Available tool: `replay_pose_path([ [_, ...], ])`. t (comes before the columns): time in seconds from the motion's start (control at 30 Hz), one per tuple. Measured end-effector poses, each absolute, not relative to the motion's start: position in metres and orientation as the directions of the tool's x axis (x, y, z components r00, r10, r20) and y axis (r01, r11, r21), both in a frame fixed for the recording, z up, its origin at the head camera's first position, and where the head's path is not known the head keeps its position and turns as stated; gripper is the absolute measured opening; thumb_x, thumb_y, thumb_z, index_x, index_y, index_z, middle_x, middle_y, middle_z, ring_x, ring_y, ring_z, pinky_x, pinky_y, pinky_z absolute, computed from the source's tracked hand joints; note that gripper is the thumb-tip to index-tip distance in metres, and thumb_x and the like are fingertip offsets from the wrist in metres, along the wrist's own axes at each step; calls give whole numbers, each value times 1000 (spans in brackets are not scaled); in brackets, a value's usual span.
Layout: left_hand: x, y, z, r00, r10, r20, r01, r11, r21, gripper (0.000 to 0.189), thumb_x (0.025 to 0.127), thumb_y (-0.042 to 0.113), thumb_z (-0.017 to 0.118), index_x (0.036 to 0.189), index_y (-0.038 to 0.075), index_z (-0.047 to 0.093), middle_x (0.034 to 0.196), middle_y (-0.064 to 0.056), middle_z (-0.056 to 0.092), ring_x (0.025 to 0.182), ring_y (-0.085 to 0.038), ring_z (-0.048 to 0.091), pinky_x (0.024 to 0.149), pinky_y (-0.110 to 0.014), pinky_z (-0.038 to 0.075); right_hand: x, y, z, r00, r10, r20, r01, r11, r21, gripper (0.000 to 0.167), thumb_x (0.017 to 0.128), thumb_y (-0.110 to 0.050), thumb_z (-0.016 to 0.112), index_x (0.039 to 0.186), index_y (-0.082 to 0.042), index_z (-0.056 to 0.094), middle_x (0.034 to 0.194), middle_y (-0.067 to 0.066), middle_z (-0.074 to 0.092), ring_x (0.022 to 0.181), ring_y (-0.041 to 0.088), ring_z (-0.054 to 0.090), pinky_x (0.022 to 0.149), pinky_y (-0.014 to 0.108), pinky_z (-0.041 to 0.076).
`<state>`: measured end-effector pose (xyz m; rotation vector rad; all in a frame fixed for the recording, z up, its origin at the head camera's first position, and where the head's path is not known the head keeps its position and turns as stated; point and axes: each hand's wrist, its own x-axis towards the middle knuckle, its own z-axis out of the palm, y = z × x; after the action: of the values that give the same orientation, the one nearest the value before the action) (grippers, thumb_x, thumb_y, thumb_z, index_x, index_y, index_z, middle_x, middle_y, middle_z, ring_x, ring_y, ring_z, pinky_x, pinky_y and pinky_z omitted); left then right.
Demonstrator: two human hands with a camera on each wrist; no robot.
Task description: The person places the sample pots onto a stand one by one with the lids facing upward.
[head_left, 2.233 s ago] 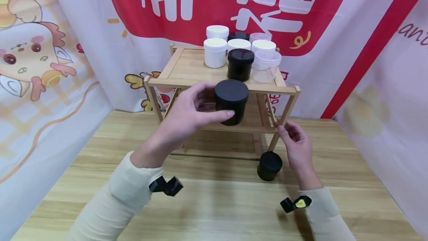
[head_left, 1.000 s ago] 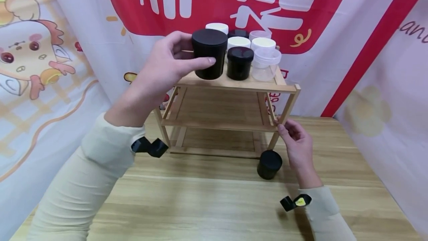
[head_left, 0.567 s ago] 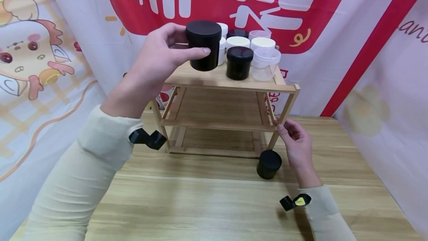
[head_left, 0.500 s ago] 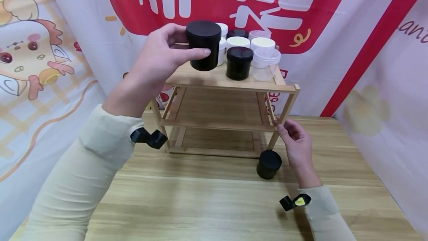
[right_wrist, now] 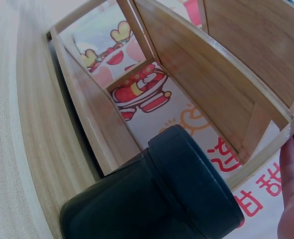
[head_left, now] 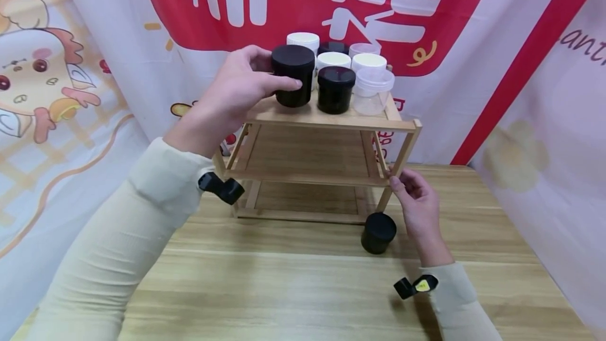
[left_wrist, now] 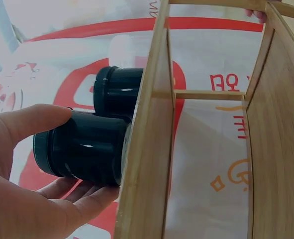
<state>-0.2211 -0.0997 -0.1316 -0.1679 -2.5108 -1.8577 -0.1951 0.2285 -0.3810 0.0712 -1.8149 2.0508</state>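
Observation:
My left hand (head_left: 243,80) grips a black lidded jar (head_left: 292,80) at the front of the wooden rack's top shelf (head_left: 284,113). In the left wrist view the thumb lies along the side of this jar (left_wrist: 87,147), the fingers curl beneath, and its base is right at the shelf edge. Beside it stands a second black jar (head_left: 336,91). Low on the right, my right hand (head_left: 418,201) pinches the rack's front post near the middle shelf (head_left: 307,177). Close to that hand, a third black jar (head_left: 378,233) stands on the table.
Behind the held jar are several white jars (head_left: 333,61), another black jar (head_left: 334,48) and clear jars (head_left: 371,96). The rack stands on a wood-grain table (head_left: 293,288). Printed curtains (head_left: 118,9) enclose the back and sides.
My left hand lifted the black jar up from before the rack to above the top shelf, then lowered it to the shelf's front. The right hand stays at the post.

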Motion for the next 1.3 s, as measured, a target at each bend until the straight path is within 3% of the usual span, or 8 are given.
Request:
replay_pose_path([
  [0.2, -229, -95, -135, -998, 67, 15, 34, 288, 957, 65, 93, 14, 84, 149, 9, 51, 155, -10, 54, 136, -24, 54, 113, -35, 55, -195, 228, -380, -919, 259, 298, -328, -79, -941, 36, 105, -9, 69, 135, 9, 64, 119, 0, 80, 109, 12, 71, 96, 19, 59],
  [0.33, -233, -93, -136, -997, 72, -6, 15, 281, 960, 65, 94, 13, 83, 150, 10, 50, 155, -10, 53, 135, -25, 55, 113, -35, 56, -195, 228, -381, -917, 255, 305, -334, -75, -940, 33, 105, -9, 68, 134, 7, 66, 116, -5, 80, 109, 12, 71, 96, 19, 60],
  [1.03, -236, -91, -141, -999, 51, -5, 12, 331, 943, 69, 92, 21, 84, 151, 12, 49, 155, -8, 53, 138, -22, 50, 118, -36, 49, -195, 230, -383, -930, 242, 277, -299, -62, -952, 38, 104, -14, 70, 136, 6, 65, 118, -4, 79, 113, 13, 71, 98, 18, 59],
  [1.3, -226, -105, -138, -998, 60, 28, 48, 346, 937, 72, 93, 31, 85, 153, 15, 48, 156, -6, 51, 139, -22, 50, 119, -40, 49, -197, 227, -384, -917, 259, 304, -339, -102, -935, 33, 104, -6, 69, 133, 9, 65, 114, -4, 82, 106, 9, 73, 95, 19, 60],
])
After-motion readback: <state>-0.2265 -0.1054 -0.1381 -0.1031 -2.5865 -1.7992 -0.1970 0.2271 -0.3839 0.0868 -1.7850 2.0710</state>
